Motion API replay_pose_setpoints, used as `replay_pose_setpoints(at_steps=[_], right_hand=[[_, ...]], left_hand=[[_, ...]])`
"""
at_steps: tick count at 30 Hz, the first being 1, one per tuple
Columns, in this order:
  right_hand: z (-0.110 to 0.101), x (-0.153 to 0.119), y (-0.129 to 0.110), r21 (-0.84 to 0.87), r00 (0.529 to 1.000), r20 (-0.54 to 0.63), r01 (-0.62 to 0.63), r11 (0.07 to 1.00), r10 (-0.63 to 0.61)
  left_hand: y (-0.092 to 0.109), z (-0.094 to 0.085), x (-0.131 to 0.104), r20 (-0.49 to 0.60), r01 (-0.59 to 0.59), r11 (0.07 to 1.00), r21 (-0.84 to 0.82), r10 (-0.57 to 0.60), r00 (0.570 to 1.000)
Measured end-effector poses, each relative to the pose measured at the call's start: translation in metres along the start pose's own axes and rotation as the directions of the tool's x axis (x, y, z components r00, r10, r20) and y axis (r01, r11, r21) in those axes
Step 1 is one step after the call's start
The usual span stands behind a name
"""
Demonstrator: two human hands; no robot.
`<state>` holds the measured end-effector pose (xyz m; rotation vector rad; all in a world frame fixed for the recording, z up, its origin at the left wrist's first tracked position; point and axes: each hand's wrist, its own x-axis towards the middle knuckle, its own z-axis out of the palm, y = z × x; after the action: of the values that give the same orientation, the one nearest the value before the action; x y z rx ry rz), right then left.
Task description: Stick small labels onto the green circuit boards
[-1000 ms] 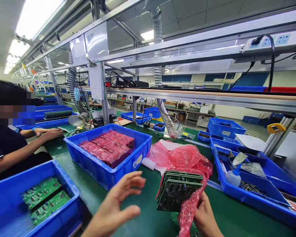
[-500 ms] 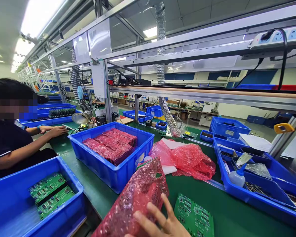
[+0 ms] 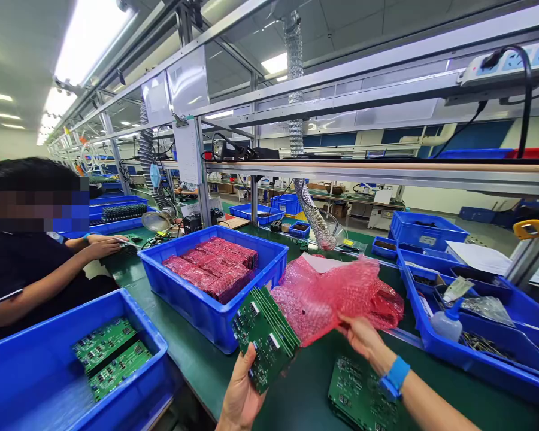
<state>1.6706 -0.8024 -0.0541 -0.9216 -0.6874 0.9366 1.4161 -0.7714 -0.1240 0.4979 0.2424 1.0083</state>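
My left hand (image 3: 244,389) grips a stack of several green circuit boards (image 3: 267,335), tilted upright with the thumb across the near board. To its right, my right hand (image 3: 363,336), with a blue band at the wrist, pinches the edge of a pink bubble-wrap bag (image 3: 314,308). That bag spreads over other pink bubble wrap, and where one piece ends and another begins is hard to make out. Below my right forearm lies another stack of green circuit boards (image 3: 357,389), flat on the green bench.
A blue bin (image 3: 191,302) of pink-wrapped packs stands behind my left hand. Another blue bin (image 3: 130,365) with green boards is at lower left. At right, a blue tray (image 3: 431,329) holds a squeeze bottle (image 3: 448,323) and small parts. A co-worker (image 3: 22,269) sits at left.
The filled pink bubble-wrap bag at lower middle is gone from there. Bare boards now show in my left hand, and my right hand holds pink wrap farther right. The view shifted slightly.
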Motion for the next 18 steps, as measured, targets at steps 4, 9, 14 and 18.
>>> replay_pose_setpoints(at_steps=[4, 9, 14, 18], right_hand=[[-0.025, -0.004, -0.003, -0.043, 0.991, -0.13, 0.018, 0.999, -0.024], [-0.001, -0.03, -0.05, -0.409, 0.928, -0.013, 0.334, 0.849, -0.372], [0.05, -0.058, -0.048, -0.619, 0.859, 0.484, 0.47, 0.63, -0.165], [0.045, -0.057, -0.037, -0.422, 0.879, 0.47, 0.307, 0.853, -0.084]], left_hand=[[0.005, -0.001, 0.003, -0.017, -0.095, 0.995, -0.014, 0.095, 0.995], [-0.002, 0.011, 0.005, -0.17, -0.27, 0.923, 0.275, 0.323, 0.931], [-0.018, 0.033, 0.006, 0.042, -0.313, 0.746, 0.588, 0.359, 0.933], [-0.004, 0.061, 0.004, 0.289, -0.346, 0.669, 0.658, 0.199, 0.936]])
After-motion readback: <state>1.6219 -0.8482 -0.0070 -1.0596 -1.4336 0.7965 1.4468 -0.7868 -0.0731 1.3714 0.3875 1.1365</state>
